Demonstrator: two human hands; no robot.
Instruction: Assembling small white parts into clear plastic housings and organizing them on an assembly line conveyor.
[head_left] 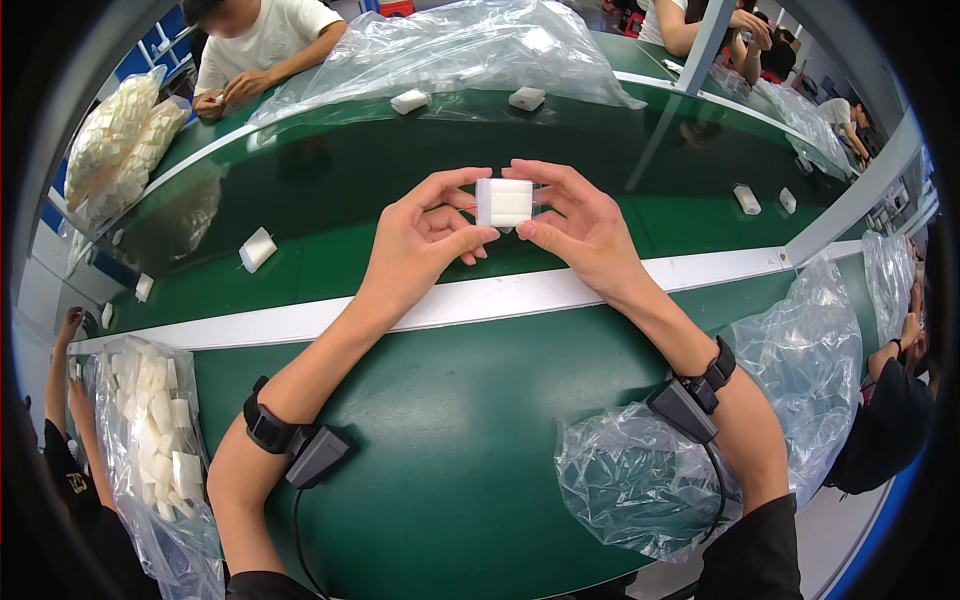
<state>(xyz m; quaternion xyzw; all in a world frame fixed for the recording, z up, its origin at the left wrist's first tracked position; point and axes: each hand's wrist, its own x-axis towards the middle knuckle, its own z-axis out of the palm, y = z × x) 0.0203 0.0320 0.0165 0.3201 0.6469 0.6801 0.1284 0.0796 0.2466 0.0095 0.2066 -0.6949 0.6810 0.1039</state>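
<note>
A small white rectangular block in a clear wrap [504,202] is held up between both of my hands above the green conveyor belt [330,200]. My left hand [425,240] pinches its left side with thumb and forefinger. On the other side, my right hand [575,225] grips its right edge with thumb below and fingers above. Both wrists wear black bands with a small black device and cable.
Several loose white blocks lie on the belt [257,249] [747,199] [410,100]. A clear bag of white blocks [160,450] sits at my left; a crumpled clear bag [650,480] at my right. A large plastic sheet [450,50] lies far across. Other people work around the table.
</note>
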